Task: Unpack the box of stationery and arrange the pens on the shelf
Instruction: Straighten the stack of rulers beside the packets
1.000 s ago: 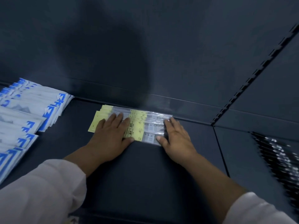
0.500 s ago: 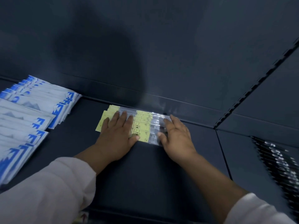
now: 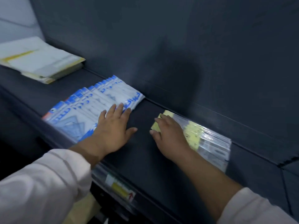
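A row of clear pen packs with yellow cards point(image 3: 205, 139) lies flat on the dark shelf point(image 3: 142, 147), against its back wall. My right hand point(image 3: 169, 136) rests flat on the left end of that row, fingers spread over the yellow cards. My left hand point(image 3: 113, 128) lies flat to the left of it, its fingertips touching the right edge of a fanned row of white and blue packs point(image 3: 90, 110). Neither hand grips anything. A bare strip of shelf separates the two rows.
A stack of white and yellow packets point(image 3: 40, 60) sits further left on the shelf. A price-tag strip with a yellow label point(image 3: 119, 188) runs along the shelf's front edge. The dark back panel point(image 3: 194, 46) rises behind everything.
My left hand left the pen packs and moved left onto the blue and white packs. My right hand shifted to the left end of the pen row. The view swung left.
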A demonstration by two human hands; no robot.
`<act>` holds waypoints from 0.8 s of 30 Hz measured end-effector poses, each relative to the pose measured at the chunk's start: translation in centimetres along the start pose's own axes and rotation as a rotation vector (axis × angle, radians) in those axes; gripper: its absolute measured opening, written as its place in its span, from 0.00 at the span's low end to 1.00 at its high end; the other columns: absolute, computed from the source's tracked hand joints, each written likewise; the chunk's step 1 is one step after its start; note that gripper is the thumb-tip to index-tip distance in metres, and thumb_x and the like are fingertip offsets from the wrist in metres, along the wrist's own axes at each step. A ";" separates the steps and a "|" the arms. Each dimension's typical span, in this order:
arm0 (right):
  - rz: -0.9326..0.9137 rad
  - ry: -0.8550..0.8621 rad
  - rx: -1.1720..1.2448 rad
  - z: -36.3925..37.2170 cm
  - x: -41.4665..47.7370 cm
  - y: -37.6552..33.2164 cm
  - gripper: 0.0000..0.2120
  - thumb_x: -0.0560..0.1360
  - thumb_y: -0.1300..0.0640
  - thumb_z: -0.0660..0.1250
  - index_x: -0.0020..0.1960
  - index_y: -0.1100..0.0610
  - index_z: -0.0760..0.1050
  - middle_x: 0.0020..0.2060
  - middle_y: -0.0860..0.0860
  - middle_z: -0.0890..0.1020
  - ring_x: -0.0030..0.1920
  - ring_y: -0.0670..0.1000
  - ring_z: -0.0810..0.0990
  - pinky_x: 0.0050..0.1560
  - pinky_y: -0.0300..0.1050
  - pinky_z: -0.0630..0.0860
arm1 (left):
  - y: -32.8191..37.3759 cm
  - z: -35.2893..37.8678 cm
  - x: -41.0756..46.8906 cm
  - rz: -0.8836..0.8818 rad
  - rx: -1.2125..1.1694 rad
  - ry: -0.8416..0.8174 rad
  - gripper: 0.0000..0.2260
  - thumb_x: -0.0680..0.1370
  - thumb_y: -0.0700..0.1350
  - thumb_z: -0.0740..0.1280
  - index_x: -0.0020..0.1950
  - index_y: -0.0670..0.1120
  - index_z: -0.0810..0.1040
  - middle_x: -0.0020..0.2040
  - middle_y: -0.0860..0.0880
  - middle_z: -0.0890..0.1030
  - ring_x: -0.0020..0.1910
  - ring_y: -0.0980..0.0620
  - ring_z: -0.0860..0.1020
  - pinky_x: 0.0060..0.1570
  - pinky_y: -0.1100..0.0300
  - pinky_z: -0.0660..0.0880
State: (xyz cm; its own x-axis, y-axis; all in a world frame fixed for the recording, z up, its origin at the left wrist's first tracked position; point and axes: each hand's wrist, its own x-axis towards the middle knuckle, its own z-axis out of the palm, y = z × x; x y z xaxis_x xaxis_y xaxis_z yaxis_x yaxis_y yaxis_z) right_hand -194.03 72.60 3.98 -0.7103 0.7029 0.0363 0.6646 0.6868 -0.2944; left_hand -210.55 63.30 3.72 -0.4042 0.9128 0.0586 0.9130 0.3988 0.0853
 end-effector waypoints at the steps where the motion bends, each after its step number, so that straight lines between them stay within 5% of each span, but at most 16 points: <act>1: -0.029 -0.018 0.007 0.4 0.5 -1.0 0.26 0.80 0.45 0.57 0.75 0.55 0.61 0.76 0.53 0.59 0.76 0.53 0.55 0.75 0.47 0.51 | -1.3 -0.2 -0.5 -0.038 0.002 -0.006 0.34 0.77 0.64 0.53 0.78 0.49 0.48 0.78 0.46 0.47 0.77 0.45 0.47 0.73 0.47 0.48; 10: -0.197 -0.150 0.065 3.2 3.8 -8.1 0.27 0.81 0.46 0.56 0.76 0.56 0.57 0.77 0.53 0.56 0.76 0.52 0.53 0.75 0.47 0.51 | -9.8 -0.5 -3.4 -0.307 -0.030 -0.052 0.35 0.77 0.66 0.52 0.78 0.49 0.47 0.78 0.44 0.47 0.77 0.43 0.47 0.73 0.46 0.49; 24: -0.158 -0.247 -0.043 6.1 9.3 -10.2 0.31 0.80 0.39 0.49 0.78 0.50 0.44 0.78 0.48 0.41 0.76 0.50 0.37 0.75 0.49 0.38 | -16.7 0.2 4.2 -0.326 -0.114 -0.039 0.32 0.78 0.64 0.53 0.77 0.50 0.52 0.78 0.44 0.51 0.76 0.43 0.52 0.72 0.47 0.51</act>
State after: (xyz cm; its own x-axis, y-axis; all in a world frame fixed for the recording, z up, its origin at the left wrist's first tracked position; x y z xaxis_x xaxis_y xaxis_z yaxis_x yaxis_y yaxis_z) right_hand -208.86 71.03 1.53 -0.8373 0.5238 -0.1569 0.5467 0.7950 -0.2628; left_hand -227.55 60.51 2.34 -0.6692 0.7426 -0.0280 0.7234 0.6596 0.2042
